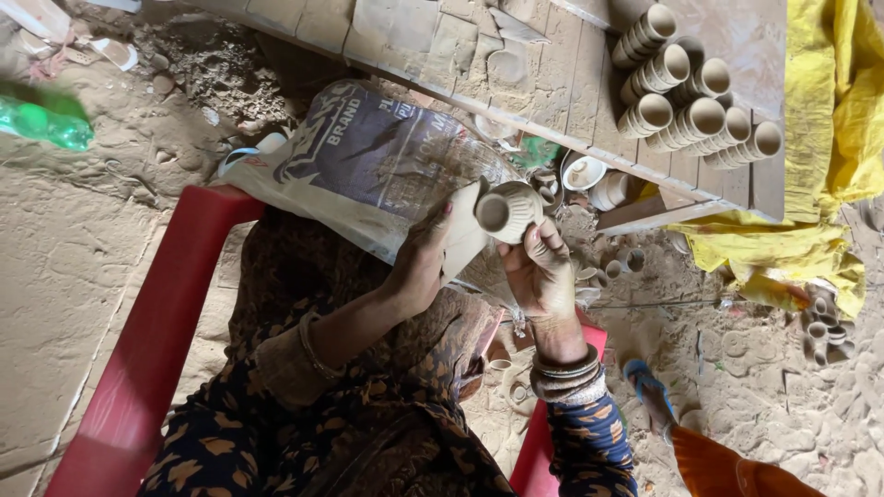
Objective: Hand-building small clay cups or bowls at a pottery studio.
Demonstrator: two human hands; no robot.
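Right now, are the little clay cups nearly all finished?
Many look done: rows of clay cups lie stacked on the wooden board. One cup is in hand, held by the right hand while the left hand touches it. More loose cups wait underneath; I can't tell how many.

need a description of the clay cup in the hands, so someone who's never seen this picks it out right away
Start at the wooden board at the top, where pale clay cups lie stacked in rows. Below its edge, over a red plastic chair, the person's two hands meet. The clay cup is pinched in the right hand, mouth facing the left hand: the only cup held up singly, not stacked or on the ground.
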